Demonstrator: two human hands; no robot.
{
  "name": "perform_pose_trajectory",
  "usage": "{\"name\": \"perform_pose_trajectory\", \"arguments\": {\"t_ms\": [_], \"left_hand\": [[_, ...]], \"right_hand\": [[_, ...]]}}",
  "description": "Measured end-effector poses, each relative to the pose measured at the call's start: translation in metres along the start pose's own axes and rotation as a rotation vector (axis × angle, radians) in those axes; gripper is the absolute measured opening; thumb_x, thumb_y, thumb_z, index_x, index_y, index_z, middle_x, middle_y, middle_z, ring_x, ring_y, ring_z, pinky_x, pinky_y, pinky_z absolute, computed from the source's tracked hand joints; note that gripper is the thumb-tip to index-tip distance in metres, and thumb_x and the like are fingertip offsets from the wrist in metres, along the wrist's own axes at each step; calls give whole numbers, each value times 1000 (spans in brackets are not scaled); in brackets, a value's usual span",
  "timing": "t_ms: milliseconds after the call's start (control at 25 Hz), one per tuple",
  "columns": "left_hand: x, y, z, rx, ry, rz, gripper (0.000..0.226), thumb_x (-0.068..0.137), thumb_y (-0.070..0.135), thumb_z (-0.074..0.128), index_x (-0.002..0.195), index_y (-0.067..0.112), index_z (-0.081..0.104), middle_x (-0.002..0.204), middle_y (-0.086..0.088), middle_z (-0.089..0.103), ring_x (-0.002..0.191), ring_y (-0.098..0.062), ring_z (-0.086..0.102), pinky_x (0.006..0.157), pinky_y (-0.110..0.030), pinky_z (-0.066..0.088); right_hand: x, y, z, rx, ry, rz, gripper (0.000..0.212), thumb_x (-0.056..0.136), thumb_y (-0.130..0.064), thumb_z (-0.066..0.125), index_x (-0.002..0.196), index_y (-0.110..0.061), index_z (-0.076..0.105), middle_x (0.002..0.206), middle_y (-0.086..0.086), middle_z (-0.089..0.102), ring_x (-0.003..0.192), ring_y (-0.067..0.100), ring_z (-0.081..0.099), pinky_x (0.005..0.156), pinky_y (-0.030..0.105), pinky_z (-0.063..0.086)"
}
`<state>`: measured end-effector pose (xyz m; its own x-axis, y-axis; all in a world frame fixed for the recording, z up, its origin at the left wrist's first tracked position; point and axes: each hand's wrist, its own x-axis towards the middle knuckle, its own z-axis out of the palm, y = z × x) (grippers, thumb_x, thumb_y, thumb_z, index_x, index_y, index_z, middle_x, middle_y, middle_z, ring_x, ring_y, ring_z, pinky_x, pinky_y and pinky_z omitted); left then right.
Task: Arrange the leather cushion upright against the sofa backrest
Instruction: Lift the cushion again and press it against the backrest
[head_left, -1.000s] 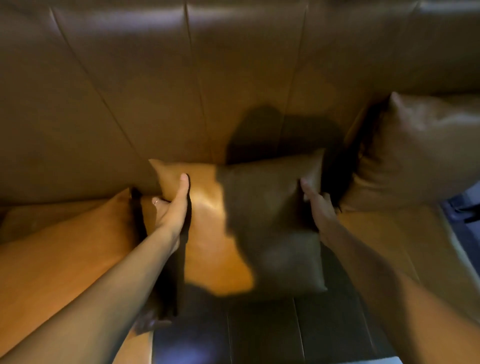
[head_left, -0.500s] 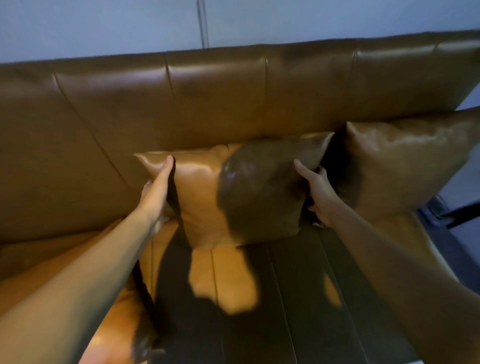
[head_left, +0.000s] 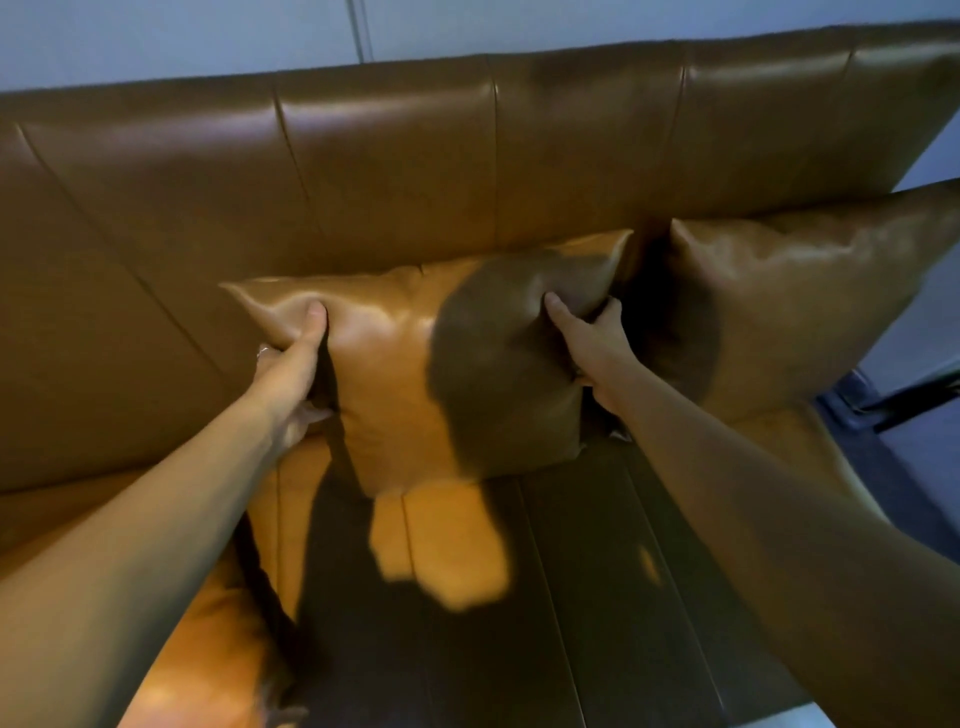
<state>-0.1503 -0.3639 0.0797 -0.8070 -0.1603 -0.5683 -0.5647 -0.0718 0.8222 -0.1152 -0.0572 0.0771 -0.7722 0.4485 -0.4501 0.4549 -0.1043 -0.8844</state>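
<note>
A tan leather cushion (head_left: 415, 364) stands upright on the sofa seat, its back against the brown leather backrest (head_left: 395, 171). My left hand (head_left: 293, 369) grips its left edge, thumb pressed into the front face near the top corner. My right hand (head_left: 597, 348) grips the right edge, thumb on the front and fingers wrapped behind. A dark shadow covers the cushion's right half.
A second leather cushion (head_left: 800, 306) leans against the backrest just right of the held one. Another tan cushion (head_left: 208, 649) lies at the lower left. The sofa seat (head_left: 519, 597) spreads below, and its right end drops to a blue floor (head_left: 914, 467).
The cushion went from lying low on the seat to standing against the backrest. Both hands slid up toward its top corners, thumbs now on the front. The camera tilted up.
</note>
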Motion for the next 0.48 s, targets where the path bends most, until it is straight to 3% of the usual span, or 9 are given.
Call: {"name": "perform_pose_trajectory", "arguments": {"t_ms": [200,360,480], "left_hand": [[6,-2,7,-59,-1,8,92,83,62,65,152,20,21,154,-8,39,139,-37,39,102,-67,40],[2,-2,5,-27,14,1,98,79,68,65,153,20,21,153,-7,42,135,-35,44,96,-60,46],[-12,-5,0,1,39,-23,104,77,70,65,155,22,17,152,-6,43,133,-38,45,102,-61,42]], "right_hand": [[8,7,9,-33,27,-41,96,90,-53,66,160,-26,7,158,10,36,141,38,41,112,58,38],[8,7,10,-86,49,-44,96,91,-54,65,161,-23,7,159,12,35,143,38,38,114,58,36],[-1,1,10,-187,94,-68,90,92,-52,64,159,-19,15,157,13,38,140,38,42,112,55,39]]}}
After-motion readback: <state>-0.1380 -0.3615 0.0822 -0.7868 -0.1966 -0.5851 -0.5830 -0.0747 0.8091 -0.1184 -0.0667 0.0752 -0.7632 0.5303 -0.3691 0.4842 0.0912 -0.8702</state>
